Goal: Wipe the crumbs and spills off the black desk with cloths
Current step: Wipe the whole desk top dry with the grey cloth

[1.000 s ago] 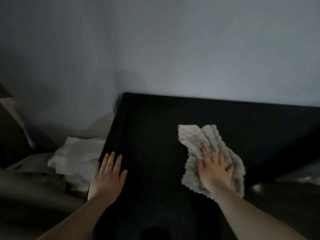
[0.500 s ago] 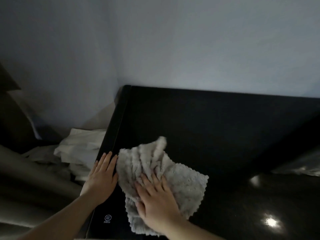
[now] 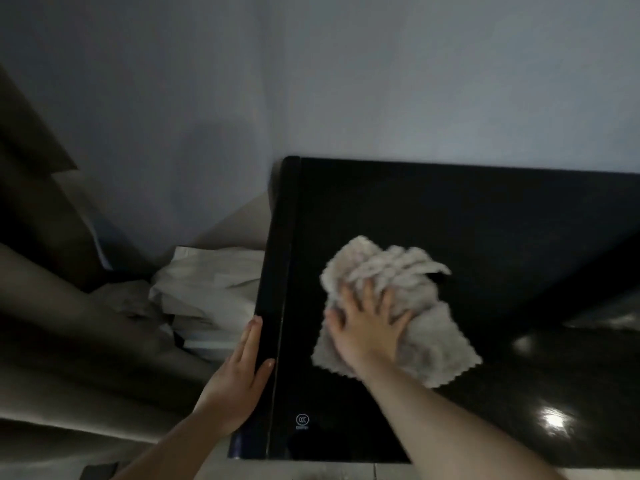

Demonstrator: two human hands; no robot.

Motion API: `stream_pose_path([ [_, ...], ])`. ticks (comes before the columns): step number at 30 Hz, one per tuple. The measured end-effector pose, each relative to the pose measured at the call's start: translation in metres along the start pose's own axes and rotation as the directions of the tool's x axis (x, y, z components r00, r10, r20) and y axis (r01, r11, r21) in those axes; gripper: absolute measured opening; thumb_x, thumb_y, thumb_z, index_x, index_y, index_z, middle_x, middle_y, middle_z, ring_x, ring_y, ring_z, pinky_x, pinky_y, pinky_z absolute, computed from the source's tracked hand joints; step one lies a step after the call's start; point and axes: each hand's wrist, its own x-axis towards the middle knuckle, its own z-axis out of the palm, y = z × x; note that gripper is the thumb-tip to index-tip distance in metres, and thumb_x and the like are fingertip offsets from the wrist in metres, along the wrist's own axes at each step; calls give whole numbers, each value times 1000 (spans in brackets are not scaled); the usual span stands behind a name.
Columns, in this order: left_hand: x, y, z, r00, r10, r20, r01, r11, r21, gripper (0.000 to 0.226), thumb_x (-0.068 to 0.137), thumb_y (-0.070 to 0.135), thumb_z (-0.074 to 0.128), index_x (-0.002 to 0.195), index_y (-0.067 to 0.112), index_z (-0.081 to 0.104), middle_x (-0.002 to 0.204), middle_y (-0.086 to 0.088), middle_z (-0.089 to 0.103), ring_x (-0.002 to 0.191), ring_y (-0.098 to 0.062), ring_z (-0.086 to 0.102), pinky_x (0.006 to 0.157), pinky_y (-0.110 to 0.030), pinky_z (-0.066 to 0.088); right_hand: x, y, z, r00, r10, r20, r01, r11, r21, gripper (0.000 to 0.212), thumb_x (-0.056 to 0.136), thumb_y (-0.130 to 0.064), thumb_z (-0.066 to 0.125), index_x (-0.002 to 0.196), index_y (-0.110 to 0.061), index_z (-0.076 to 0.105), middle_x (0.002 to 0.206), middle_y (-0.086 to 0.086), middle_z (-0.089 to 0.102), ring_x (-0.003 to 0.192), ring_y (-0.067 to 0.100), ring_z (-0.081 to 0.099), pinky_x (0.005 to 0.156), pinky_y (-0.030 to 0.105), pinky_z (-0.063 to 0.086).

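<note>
The right hand (image 3: 367, 329) is lying flat, fingers spread and straight, pressing a pale, rumpled cloth (image 3: 434, 344) onto the black desk (image 3: 485, 209); the cloth is sitting in the left half of the top, apart from the left edge. The left hand (image 3: 235, 375) is resting against that left edge, fingers straight along its side, thumb lying on top. Crumpled white material (image 3: 211, 282) is lying beside the desk.
</note>
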Motion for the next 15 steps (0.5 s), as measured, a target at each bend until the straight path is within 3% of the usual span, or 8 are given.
stream_pose_path([
  [3, 2, -8, -2, 1000, -12, -7, 11, 999, -30, 58, 100, 32, 32, 149, 26, 2, 151, 20, 0, 139, -3, 17, 105, -17, 23, -32, -51, 26, 968, -249, -34, 246, 966, -75, 62, 88, -53, 2, 147, -39, 10, 158, -5, -2, 144, 31, -10, 108, 61, -12],
  [6, 7, -11, -8, 995, -50, -87, 42, 995, -92, 45, 100, 18, 36, 144, 20, 29, 152, 3, 27, 135, -12, 34, 104, -20, 27, -66, -68, 38, 924, -380, -38, 377, 924, -71, 56, 93, -47, 19, 145, -29, 30, 155, -2, 20, 144, 28, 8, 113, 56, -4],
  [8, 9, -7, -10, 991, -39, -125, 31, 997, -68, 45, 98, 21, 36, 143, 23, 30, 150, -3, 33, 134, -18, 37, 106, -27, 30, -81, -54, 45, 876, -482, -30, 477, 873, -99, 53, 97, -48, 19, 146, -28, 27, 156, -5, 15, 142, 22, -3, 113, 48, -2],
  [9, 9, -5, -9, 993, -10, -120, 9, 1000, -17, 45, 98, 28, 33, 143, 28, 27, 152, 0, 28, 135, -17, 34, 108, -29, 31, -87, -42, 47, 856, -516, -10, 512, 851, -116, 52, 98, -49, 18, 144, -29, 32, 154, -5, 21, 141, 20, 2, 114, 47, 7],
  [11, 6, 7, -1, 998, 0, -66, 5, 996, 88, 51, 99, 38, 30, 147, 30, 16, 158, 4, 8, 142, -17, 18, 114, -32, 23, -95, -15, 38, 888, -460, -9, 455, 880, -138, 52, 98, -50, 14, 130, -34, 52, 142, -12, 40, 134, 12, 29, 112, 44, 28],
  [12, 3, 14, 5, 999, -1, -37, 7, 987, 163, 56, 98, 44, 28, 149, 29, 9, 158, 3, -3, 145, -19, 5, 116, -33, 15, -96, 3, 29, 916, -400, -37, 391, 908, -149, 57, 97, -51, 9, 127, -36, 54, 141, -14, 39, 132, 10, 34, 112, 43, 28],
  [13, 0, 21, 11, 1000, 2, -25, 4, 969, 248, 61, 96, 53, 22, 149, 29, 2, 158, 1, -11, 145, -20, -6, 117, -34, 7, -95, 24, 24, 940, -337, -48, 327, 934, -143, 61, 96, -52, 3, 132, -36, 49, 145, -14, 31, 136, 10, 31, 114, 43, 21],
  [15, -7, 34, 24, 998, 22, -55, 0, 927, 375, 75, 83, 64, -3, 149, 29, -6, 157, -1, -14, 143, -21, -17, 116, -37, -1, -88, 67, 18, 984, -142, -103, 134, 988, -79, 64, 91, -58, -1, 146, -36, 23, 156, -11, 10, 144, 12, 7, 117, 46, 2],
])
